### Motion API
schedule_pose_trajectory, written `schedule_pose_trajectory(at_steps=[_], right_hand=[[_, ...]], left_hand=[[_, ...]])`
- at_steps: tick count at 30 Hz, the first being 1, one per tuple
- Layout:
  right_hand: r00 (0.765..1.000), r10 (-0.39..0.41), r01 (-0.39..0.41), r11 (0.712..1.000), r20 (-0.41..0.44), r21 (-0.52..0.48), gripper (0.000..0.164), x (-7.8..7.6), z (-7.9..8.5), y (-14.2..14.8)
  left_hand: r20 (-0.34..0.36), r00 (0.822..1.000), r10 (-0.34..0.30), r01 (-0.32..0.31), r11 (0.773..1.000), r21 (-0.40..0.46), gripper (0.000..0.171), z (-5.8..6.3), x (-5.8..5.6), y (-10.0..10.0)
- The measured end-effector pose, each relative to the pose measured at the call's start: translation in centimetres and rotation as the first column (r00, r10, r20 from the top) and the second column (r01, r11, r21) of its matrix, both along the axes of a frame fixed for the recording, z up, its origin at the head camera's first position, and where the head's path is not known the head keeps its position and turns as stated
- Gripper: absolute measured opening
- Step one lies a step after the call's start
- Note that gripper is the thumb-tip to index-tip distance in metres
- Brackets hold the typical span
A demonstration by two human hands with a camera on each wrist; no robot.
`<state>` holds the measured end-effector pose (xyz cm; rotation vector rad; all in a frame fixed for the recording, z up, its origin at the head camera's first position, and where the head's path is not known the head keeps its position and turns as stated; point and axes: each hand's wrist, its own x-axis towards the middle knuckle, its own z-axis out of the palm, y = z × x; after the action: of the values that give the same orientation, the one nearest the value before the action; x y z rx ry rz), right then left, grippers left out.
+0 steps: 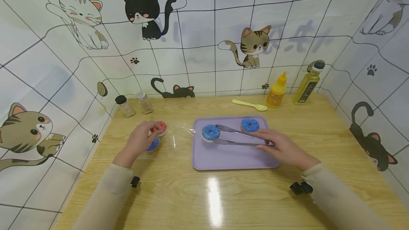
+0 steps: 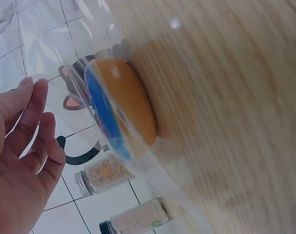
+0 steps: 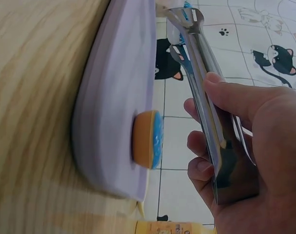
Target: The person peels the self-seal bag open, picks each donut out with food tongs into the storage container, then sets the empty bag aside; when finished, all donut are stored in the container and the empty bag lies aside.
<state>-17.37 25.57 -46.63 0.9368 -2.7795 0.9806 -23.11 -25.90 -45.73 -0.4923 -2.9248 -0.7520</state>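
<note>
My left hand (image 1: 139,140) pinches the edge of a clear plastic bag (image 2: 45,41) between thumb and fingertips, at the left of the table. A blue-iced toy donut (image 2: 133,105) shows through the film in the left wrist view. Beside it is a red-iced donut (image 1: 162,127), partly hidden by my fingers in the head view. With my right hand (image 1: 284,148) I grip metal tongs (image 3: 206,87), spread apart over the lilac tray (image 1: 223,159). Their tips reach the right side of a sprinkled blue donut (image 1: 210,131). Another blue donut (image 1: 250,125) lies at the tray's back right.
Along the back stand two small seasoning jars (image 1: 125,106) at left, and a yellow squeeze bottle (image 1: 276,91) and an oil bottle (image 1: 306,83) at right. A pale yellow spoon (image 1: 250,104) lies behind the tray. Cat-printed sheeting (image 1: 204,59) encloses the table's back and sides.
</note>
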Motion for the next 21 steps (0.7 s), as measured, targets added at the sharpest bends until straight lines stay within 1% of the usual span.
schedule_pose_trajectory(at_steps=[7,14,17,21], right_hand=[[0.998,-0.058,0.059,0.997,-0.029,0.041,0.047,0.13,-0.29,1.00],[0.993,-0.103,0.107,0.992,-0.065,0.070,0.048,0.09,-0.36,1.05],[0.991,-0.121,0.126,0.988,-0.056,0.085,0.049,0.09,-0.37,1.00],[0.989,-0.146,0.148,0.983,-0.019,0.111,0.049,0.10,-0.39,0.90]], left_hand=[[0.001,1.000,0.000,0.000,1.000,-0.005,0.005,0.22,0.15,0.07],[0.000,1.000,0.005,-0.005,1.000,-0.002,0.006,0.51,0.22,0.24],[-0.007,1.000,-0.002,0.002,1.000,0.001,0.006,0.63,0.28,0.36],[-0.009,1.000,-0.006,0.006,1.000,0.002,0.008,0.75,0.38,0.49]])
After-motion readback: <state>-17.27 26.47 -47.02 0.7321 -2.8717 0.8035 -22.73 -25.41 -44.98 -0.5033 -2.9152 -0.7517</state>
